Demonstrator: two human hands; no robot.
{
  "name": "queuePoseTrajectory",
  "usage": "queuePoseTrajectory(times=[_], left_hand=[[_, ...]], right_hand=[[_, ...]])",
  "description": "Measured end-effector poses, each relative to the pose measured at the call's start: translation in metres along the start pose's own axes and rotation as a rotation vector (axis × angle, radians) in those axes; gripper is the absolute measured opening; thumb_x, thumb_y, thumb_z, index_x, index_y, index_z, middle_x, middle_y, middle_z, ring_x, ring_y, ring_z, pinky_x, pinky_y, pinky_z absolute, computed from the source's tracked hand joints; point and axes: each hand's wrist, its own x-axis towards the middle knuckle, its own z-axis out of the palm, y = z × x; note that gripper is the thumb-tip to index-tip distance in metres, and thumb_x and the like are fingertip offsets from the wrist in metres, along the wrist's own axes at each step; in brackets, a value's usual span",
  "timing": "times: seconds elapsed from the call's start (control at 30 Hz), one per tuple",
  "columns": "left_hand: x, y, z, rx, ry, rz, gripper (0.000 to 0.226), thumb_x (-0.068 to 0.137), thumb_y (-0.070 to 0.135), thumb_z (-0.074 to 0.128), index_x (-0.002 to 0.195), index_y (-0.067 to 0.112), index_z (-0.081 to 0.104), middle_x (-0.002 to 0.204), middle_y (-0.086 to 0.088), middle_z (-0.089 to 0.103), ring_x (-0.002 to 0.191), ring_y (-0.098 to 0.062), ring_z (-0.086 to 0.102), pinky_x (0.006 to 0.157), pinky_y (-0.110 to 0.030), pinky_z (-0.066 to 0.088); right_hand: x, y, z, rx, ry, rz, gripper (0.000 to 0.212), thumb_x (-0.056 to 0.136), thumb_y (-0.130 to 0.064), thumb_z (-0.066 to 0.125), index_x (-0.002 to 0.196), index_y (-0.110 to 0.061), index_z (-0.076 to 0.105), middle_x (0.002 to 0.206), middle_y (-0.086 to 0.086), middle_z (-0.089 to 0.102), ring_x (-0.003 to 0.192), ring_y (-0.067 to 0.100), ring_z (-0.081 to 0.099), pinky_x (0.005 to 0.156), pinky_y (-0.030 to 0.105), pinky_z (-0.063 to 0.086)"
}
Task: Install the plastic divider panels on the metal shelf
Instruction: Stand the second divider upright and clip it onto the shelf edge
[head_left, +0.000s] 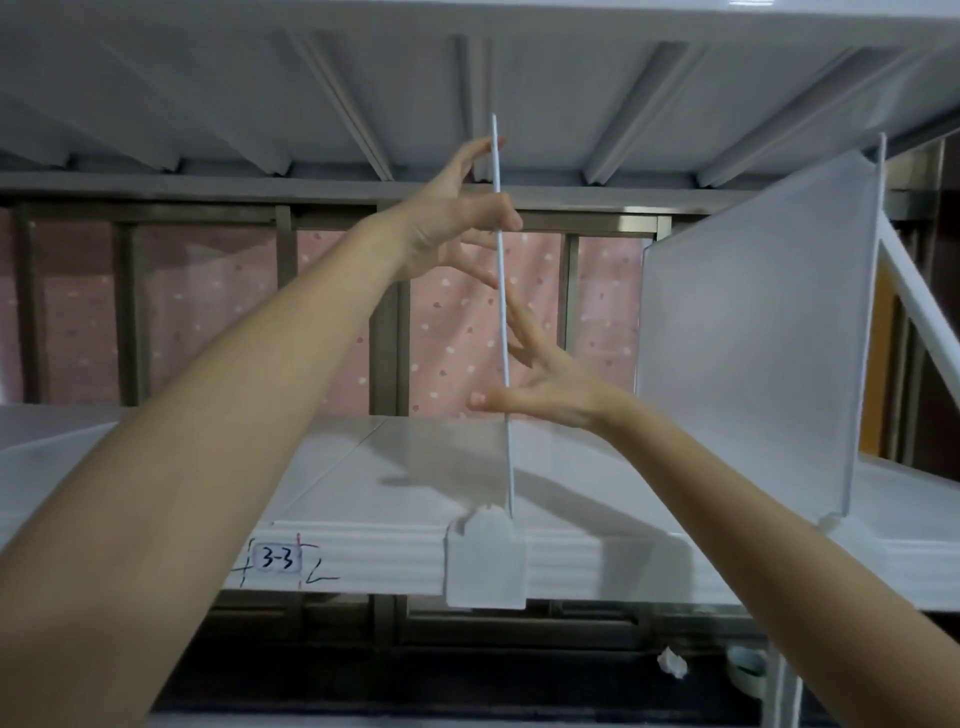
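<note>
The panel (503, 322) stands upright on the shelf (363, 478), seen edge-on as a thin, straight white line of plastic running from just under the upper deck down to the shelf's near lip. Its foot meets a flat, white rectangular tab (485, 564) with clipped upper corners, which hangs over the ribbed front edge of the shelf.

The left hand (457, 218) holds the panel near its top: the thumb crosses the near edge and the fingers spread along the left face. The right hand (540, 384) is lower, thumb across the near edge and straight fingers laid up the right face, pinching the sheet.

The shelf surface is smooth, glossy white metal with a seam running far to near. A label (280, 560) reading "3-3" sits on the front edge, left of the tab.

To the right, a second panel (753, 332) stands upright: a translucent, frosted sheet with cut corners. Overhead, the upper deck (363, 104) shows folded metal ribs. Beyond the shelf hangs pink dotted fabric (457, 322) behind metal bars.
</note>
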Motion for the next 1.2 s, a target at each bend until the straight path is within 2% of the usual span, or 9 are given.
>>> queuePoseTrajectory(times=[0.1, 0.27, 0.43, 0.63, 0.83, 0.9, 1.0, 1.07, 1.2], left_hand=[[0.005, -0.004, -0.003, -0.025, -0.029, -0.018, 0.100, 0.064, 0.010, 0.070, 0.147, 0.036, 0.022, 0.142, -0.017, 0.034, 0.116, -0.042, 0.053, 0.075, -0.052, 0.057], [0.014, 0.005, -0.009, -0.067, -0.031, -0.039, 0.087, 0.071, 0.008, 0.058, 0.148, 0.032, 0.025, 0.148, -0.011, 0.028, 0.118, -0.045, 0.048, 0.075, -0.056, 0.056], [0.015, 0.009, -0.009, -0.013, -0.113, -0.059, 0.085, 0.075, 0.008, 0.059, 0.145, 0.040, 0.022, 0.150, -0.002, 0.018, 0.122, -0.047, 0.044, 0.074, -0.053, 0.056], [0.018, 0.007, -0.009, 0.043, -0.125, -0.030, 0.079, 0.086, 0.005, 0.055, 0.148, 0.039, 0.017, 0.154, -0.005, 0.014, 0.122, -0.047, 0.044, 0.072, -0.049, 0.057], [0.022, 0.009, -0.014, 0.051, -0.116, -0.039, 0.078, 0.082, 0.010, 0.059, 0.145, 0.038, 0.024, 0.137, -0.006, 0.031, 0.114, -0.051, 0.050, 0.072, -0.051, 0.057], [0.021, 0.008, -0.016, 0.058, -0.120, -0.039, 0.079, 0.083, 0.010, 0.059, 0.146, 0.039, 0.022, 0.138, -0.006, 0.030, 0.115, -0.052, 0.049, 0.073, -0.052, 0.057], [0.020, 0.004, -0.016, 0.059, -0.123, -0.038, 0.081, 0.084, 0.009, 0.058, 0.147, 0.039, 0.018, 0.133, -0.003, 0.030, 0.114, -0.048, 0.051, 0.072, -0.050, 0.057], [0.021, 0.002, -0.017, 0.069, -0.118, -0.031, 0.081, 0.085, 0.008, 0.058, 0.148, 0.038, 0.017, 0.132, -0.003, 0.029, 0.114, -0.045, 0.052, 0.071, -0.048, 0.057], [0.022, 0.001, -0.018, 0.082, -0.111, -0.023, 0.084, 0.083, 0.010, 0.060, 0.150, 0.037, 0.016, 0.142, -0.005, 0.025, 0.120, -0.047, 0.045, 0.070, -0.046, 0.057]], right_hand=[[-0.001, 0.005, 0.003, 0.006, -0.045, 0.036, 0.128, 0.064, -0.043, 0.080, 0.148, -0.043, -0.016, 0.157, -0.020, -0.016, 0.146, 0.005, -0.003, 0.121, 0.041, 0.014], [0.009, -0.003, -0.002, 0.007, -0.013, 0.032, 0.121, 0.064, -0.039, 0.078, 0.149, -0.048, -0.008, 0.160, -0.014, -0.008, 0.148, 0.018, 0.005, 0.118, 0.049, 0.020], [0.006, -0.002, 0.000, 0.022, 0.003, 0.015, 0.121, 0.063, -0.034, 0.075, 0.152, -0.038, -0.008, 0.161, -0.008, -0.002, 0.148, 0.012, 0.007, 0.118, 0.048, 0.021], [0.005, -0.005, 0.001, 0.005, 0.014, 0.021, 0.122, 0.062, -0.036, 0.073, 0.153, -0.033, -0.009, 0.161, -0.003, -0.001, 0.148, 0.016, 0.009, 0.118, 0.049, 0.020], [0.010, -0.008, 0.000, 0.011, 0.013, 0.040, 0.122, 0.064, -0.033, 0.074, 0.152, -0.036, -0.011, 0.161, -0.007, -0.008, 0.148, 0.014, 0.003, 0.112, 0.029, 0.019], [0.011, -0.007, 0.001, 0.013, 0.009, 0.038, 0.121, 0.066, -0.030, 0.074, 0.152, -0.035, -0.012, 0.161, -0.006, -0.007, 0.148, 0.014, 0.004, 0.115, 0.033, 0.019], [0.010, -0.004, 0.005, 0.003, 0.007, 0.029, 0.122, 0.065, -0.035, 0.073, 0.152, -0.036, -0.012, 0.161, -0.005, -0.007, 0.148, 0.016, 0.005, 0.119, 0.043, 0.020], [0.010, -0.003, 0.006, 0.001, 0.006, 0.028, 0.122, 0.064, -0.037, 0.073, 0.152, -0.035, -0.011, 0.161, -0.004, -0.006, 0.148, 0.017, 0.005, 0.119, 0.045, 0.020], [0.011, -0.004, 0.005, -0.007, 0.008, 0.024, 0.122, 0.063, -0.038, 0.071, 0.152, -0.032, -0.011, 0.161, -0.002, -0.003, 0.148, 0.018, 0.007, 0.119, 0.045, 0.020]])
